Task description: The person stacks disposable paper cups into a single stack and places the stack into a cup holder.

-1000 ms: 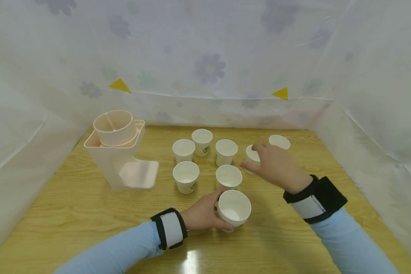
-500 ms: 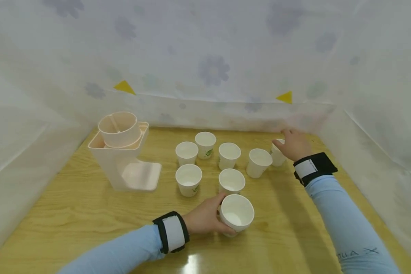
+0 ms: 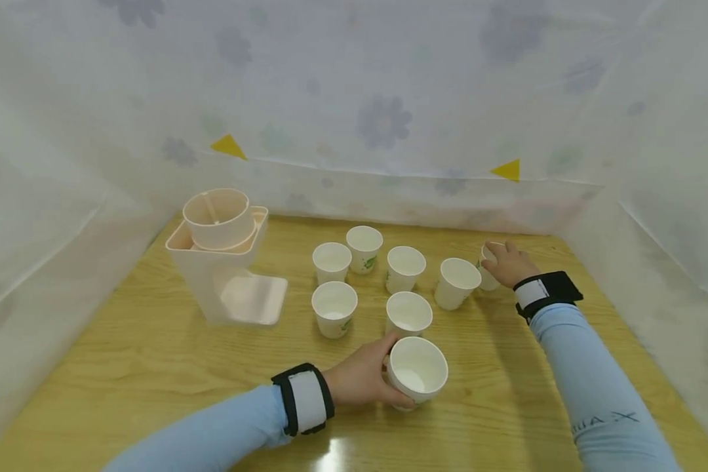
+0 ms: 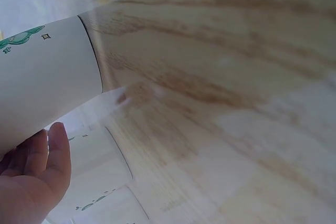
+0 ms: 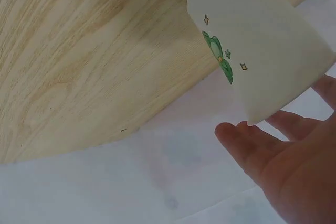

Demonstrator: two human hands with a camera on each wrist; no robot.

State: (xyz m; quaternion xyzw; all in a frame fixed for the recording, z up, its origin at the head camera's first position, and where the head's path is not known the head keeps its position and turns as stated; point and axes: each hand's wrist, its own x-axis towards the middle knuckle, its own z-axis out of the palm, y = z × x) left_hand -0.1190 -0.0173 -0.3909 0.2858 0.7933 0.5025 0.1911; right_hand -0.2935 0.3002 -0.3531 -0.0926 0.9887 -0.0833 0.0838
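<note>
My left hand (image 3: 366, 373) grips a white paper cup (image 3: 417, 364) from its left side, near the front of the table; the cup's mouth faces up. In the left wrist view my fingers (image 4: 58, 156) curl along the cup's white wall (image 4: 47, 72), which bears a green print. At the far right, my right hand (image 3: 510, 263) holds another white paper cup (image 3: 488, 278) at its rim from above. The right wrist view shows that cup's green print (image 5: 218, 56) and my fingers (image 5: 239, 142) at the rim, some fingertips hidden behind it.
Several more upright paper cups stand mid-table, among them one just behind the left hand's cup (image 3: 409, 312) and one left of the right hand's (image 3: 457, 282). A cream plastic device with a round hopper (image 3: 219, 219) stands at left. Flower-printed sheeting (image 3: 383, 124) encloses the table.
My right hand has travelled right, past the neighbouring cup, and come down onto the far-right cup's rim. My left hand keeps its grip on the front cup. The head view has shifted slightly.
</note>
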